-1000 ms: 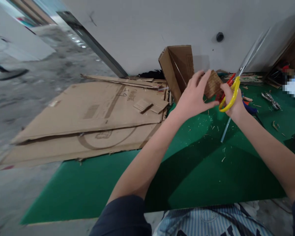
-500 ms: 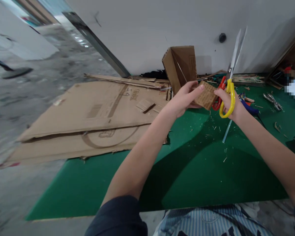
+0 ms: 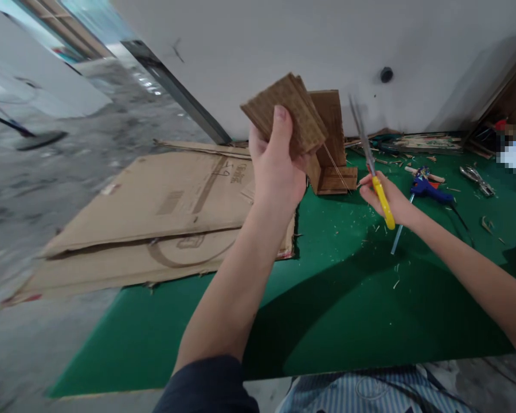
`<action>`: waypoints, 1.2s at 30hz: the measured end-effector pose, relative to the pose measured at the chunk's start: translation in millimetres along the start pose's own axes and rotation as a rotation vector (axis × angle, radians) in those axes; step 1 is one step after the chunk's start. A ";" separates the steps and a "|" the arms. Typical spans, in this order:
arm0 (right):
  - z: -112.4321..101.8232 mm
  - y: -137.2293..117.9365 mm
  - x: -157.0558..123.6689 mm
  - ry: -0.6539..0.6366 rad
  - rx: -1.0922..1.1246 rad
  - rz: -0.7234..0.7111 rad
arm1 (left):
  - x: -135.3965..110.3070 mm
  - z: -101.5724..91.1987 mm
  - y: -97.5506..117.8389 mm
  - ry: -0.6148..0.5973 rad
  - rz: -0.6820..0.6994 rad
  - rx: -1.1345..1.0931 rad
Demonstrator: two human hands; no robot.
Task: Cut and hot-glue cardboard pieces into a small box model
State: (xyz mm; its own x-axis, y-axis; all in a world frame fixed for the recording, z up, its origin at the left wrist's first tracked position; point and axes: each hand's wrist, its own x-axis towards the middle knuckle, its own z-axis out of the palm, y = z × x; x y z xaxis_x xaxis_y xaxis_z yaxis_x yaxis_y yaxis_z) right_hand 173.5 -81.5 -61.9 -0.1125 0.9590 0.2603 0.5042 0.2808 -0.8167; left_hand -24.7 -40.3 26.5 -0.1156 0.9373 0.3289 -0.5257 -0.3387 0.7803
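Note:
My left hand [image 3: 279,163] is raised in front of the white wall, its thumb pressed across small cut cardboard pieces [image 3: 298,115] that lie one against another. Over the green table, my right hand [image 3: 389,201] is closed around scissors [image 3: 382,198] with a yellow handle; the blades point up and slightly left, a little blurred. Between the two hands, a folded cardboard stand [image 3: 331,115] rests on the table by the wall, partly covered by the held pieces. Thin strings run down from near the pieces toward my right fingertips; whether the fingers touch them, I cannot tell.
Large flattened cardboard sheets [image 3: 189,201] lie across the left of the green table [image 3: 348,321]. A blue glue gun [image 3: 432,191] with its glue stick lies right of my right hand, metal pliers [image 3: 477,180] farther right. Wood strips [image 3: 430,142] line the wall.
My left hand has lifted the cardboard pieces up and left, apart from my right hand. The right hand has shifted slightly left and down, and the scissors now lean left.

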 end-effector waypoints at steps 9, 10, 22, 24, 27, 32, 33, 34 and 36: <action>22.8 1.1 -9.0 0.059 -0.090 -0.010 | -4.7 5.5 -22.1 0.058 -0.101 -0.010; 22.1 0.7 -8.6 0.067 -0.093 -0.006 | -4.1 4.7 -24.2 0.055 -0.094 -0.011; 11.4 -3.6 -9.4 0.130 -0.289 0.062 | -9.1 7.7 -34.8 0.063 -0.146 -0.106; 11.3 -3.1 -9.3 0.131 -0.287 0.071 | -10.0 9.1 -33.7 0.084 -0.134 -0.104; 12.9 -3.3 -10.1 0.108 -0.294 0.087 | -11.2 10.4 -31.6 0.091 -0.124 -0.124; 17.3 -3.6 -11.5 0.092 -0.316 0.076 | -9.4 8.9 -32.0 0.135 -0.127 -0.113; 17.7 -2.9 -11.5 0.103 -0.312 0.072 | -8.4 8.3 -32.4 0.154 -0.131 -0.105; 17.9 -2.0 -11.4 0.117 -0.307 0.071 | -7.5 7.7 -32.7 0.173 -0.134 -0.098; 18.2 0.4 -11.3 0.141 -0.297 0.072 | -6.2 6.8 -33.0 0.194 -0.133 -0.082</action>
State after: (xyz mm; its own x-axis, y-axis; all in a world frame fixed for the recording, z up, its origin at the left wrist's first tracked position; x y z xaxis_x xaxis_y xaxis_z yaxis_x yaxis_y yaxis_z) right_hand 159.3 -91.5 -74.5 0.0414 0.9553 0.2929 0.7361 0.1690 -0.6555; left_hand -0.9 -35.5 2.4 -0.1963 0.9741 0.1122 -0.6128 -0.2112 0.7615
